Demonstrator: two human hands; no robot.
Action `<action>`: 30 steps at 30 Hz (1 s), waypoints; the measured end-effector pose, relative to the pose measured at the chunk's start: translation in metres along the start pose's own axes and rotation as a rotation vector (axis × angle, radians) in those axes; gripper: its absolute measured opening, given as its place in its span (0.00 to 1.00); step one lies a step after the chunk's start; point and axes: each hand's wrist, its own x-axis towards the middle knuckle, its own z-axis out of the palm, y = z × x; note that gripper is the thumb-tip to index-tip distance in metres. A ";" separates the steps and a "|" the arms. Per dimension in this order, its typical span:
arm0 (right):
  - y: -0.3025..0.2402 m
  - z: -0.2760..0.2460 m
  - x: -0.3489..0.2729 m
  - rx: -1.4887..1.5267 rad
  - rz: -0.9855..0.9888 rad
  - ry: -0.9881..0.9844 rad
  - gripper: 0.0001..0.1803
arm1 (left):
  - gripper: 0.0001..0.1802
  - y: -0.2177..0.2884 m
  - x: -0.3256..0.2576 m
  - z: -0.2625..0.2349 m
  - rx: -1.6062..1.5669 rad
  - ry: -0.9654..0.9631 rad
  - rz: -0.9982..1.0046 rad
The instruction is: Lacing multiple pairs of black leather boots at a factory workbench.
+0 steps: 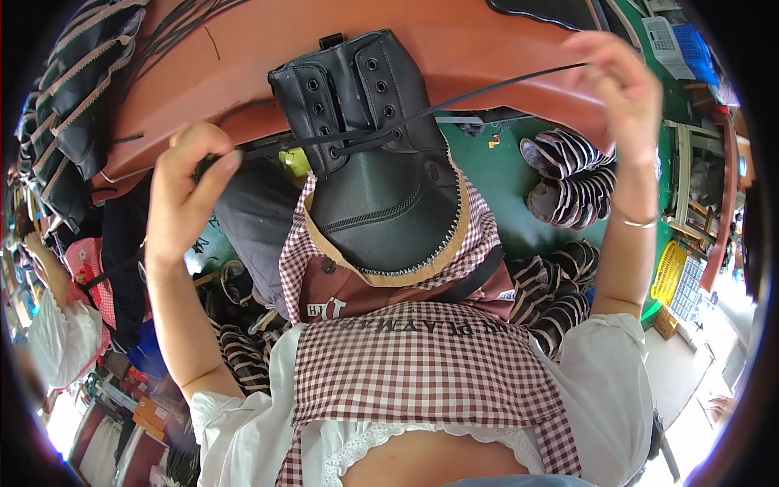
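A black boot upper (369,207) with a tan edge and white zigzag stitching lies across my lap, its shaft resting on the orange-brown table. One black shoelace (487,95) runs through the lowest eyelets. To the left of the boot upper, my left hand (191,174) is closed, pinching one end of the lace between thumb and fingers. Up at the right, my right hand (621,85) is raised and somewhat blurred, its fingers closed on the other end. Both lace ends are stretched outward, the right one longer. The higher eyelets have no lace in them.
Black boot uppers (81,114) are stacked on the table (471,49) at the left, beside loose laces (174,32). More striped stacks (572,174) stand on the green floor (503,191). A yellow basket (669,272) is at the right. Another person (65,325) sits at the left.
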 end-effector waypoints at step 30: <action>-0.022 0.139 -0.015 -0.050 -0.111 0.039 0.05 | 0.09 0.033 0.041 0.104 0.250 0.419 0.211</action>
